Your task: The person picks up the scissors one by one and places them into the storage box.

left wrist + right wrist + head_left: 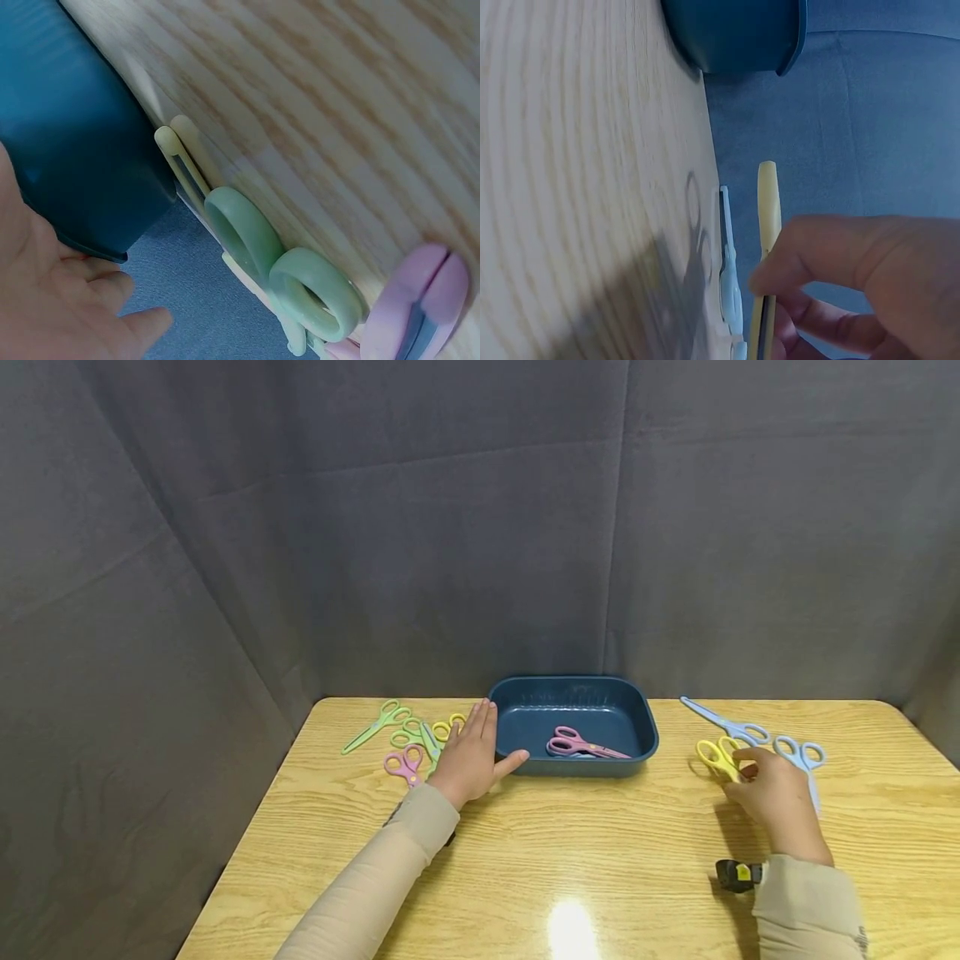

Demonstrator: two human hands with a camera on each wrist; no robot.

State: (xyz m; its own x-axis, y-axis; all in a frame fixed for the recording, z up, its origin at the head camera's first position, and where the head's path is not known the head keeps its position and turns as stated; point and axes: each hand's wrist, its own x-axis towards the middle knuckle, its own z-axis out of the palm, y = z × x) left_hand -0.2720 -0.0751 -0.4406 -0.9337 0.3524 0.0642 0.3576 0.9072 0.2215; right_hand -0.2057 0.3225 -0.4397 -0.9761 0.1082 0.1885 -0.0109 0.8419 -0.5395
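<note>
Right hand (776, 793) pinches the yellow scissors (718, 757) on the table's right; left hand (472, 752) lies flat, fingers straight.
Its palm hides part of the scissor pile (411, 739) beside the blue tray (573, 758). Wooden table (585, 868), grey curtain (450, 527) behind.

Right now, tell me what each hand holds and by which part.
The right hand pinches the yellow scissors at the handle end, blades pointing away. The left hand holds nothing; it lies flat, thumb against the blue tray.
</note>
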